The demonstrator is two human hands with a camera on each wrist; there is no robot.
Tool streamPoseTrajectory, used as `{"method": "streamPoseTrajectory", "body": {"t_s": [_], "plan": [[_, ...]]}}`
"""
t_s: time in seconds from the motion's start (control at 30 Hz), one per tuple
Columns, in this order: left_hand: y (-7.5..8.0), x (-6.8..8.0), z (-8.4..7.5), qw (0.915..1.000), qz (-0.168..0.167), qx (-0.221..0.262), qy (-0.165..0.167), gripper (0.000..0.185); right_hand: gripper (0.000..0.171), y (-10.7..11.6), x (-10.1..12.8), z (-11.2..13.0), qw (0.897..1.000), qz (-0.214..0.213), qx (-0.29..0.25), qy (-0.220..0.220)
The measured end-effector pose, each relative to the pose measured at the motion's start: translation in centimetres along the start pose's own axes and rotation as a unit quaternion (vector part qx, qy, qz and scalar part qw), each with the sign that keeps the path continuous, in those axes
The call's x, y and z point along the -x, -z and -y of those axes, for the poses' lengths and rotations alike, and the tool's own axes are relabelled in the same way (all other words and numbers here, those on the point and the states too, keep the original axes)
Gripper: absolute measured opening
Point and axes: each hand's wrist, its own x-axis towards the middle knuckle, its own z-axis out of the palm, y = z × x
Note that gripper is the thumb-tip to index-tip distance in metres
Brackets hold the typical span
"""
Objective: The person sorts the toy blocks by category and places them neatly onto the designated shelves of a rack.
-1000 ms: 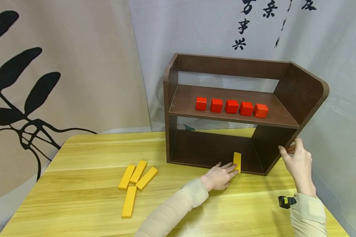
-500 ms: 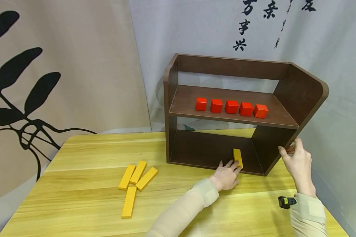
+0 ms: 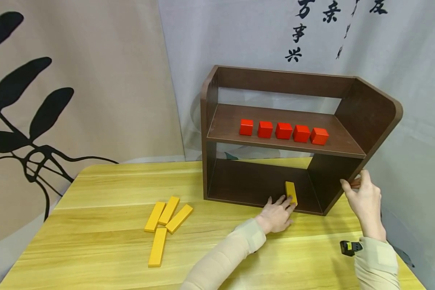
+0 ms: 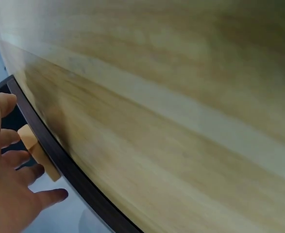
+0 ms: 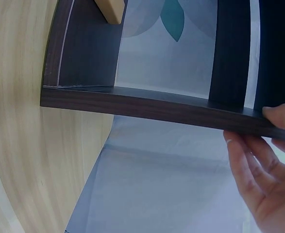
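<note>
On the bottom board of the dark brown two-tier shelf [image 3: 255, 175], near its front edge, is one yellow block [image 3: 291, 192]. My left hand [image 3: 276, 216] reaches over that edge with spread fingers and touches the block's near end. The left wrist view shows the fingers [image 4: 17, 158] beside the block [image 4: 44, 160], not curled round it. Whether the block stands or lies is hard to tell. My right hand [image 3: 364, 199] holds the front edge of the shelf's right side panel between thumb and fingers, seen closely in the right wrist view [image 5: 266, 170].
Several red cubes [image 3: 283, 131] stand in a row on the upper board. To the left, several yellow blocks [image 3: 157, 246] lie loosely grouped on the wooden table [image 3: 94, 225]. A printed cloth [image 3: 246, 36] hangs behind the shelf.
The yellow block on the bottom board has shifted slightly inward and right, with my left hand following it, mostly in the first half second. My right hand stays on the side panel.
</note>
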Motion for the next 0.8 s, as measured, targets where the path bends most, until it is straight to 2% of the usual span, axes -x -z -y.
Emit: {"method": "streamPoseTrajectory", "body": {"t_s": [0.23,0.43,0.63,0.8], "plan": [[-0.1,0.6,0.8,0.9988,-0.040,0.002,-0.029,0.053,0.026,0.0,0.1,0.0,1.000,0.004,0.001,0.000],[-0.1,2.0,2.3,0.9968,-0.065,0.013,-0.045,0.047,0.026,0.0,0.2,0.0,1.000,0.006,0.001,-0.004],[0.5,4.3,4.6,0.9906,-0.101,0.067,-0.063,0.043,0.026,0.0,0.3,-0.1,1.000,0.004,-0.001,-0.005],[0.9,7.0,7.1,0.9781,-0.120,0.156,-0.067,0.041,0.026,0.0,0.2,-0.2,1.000,0.007,-0.003,-0.009]]}}
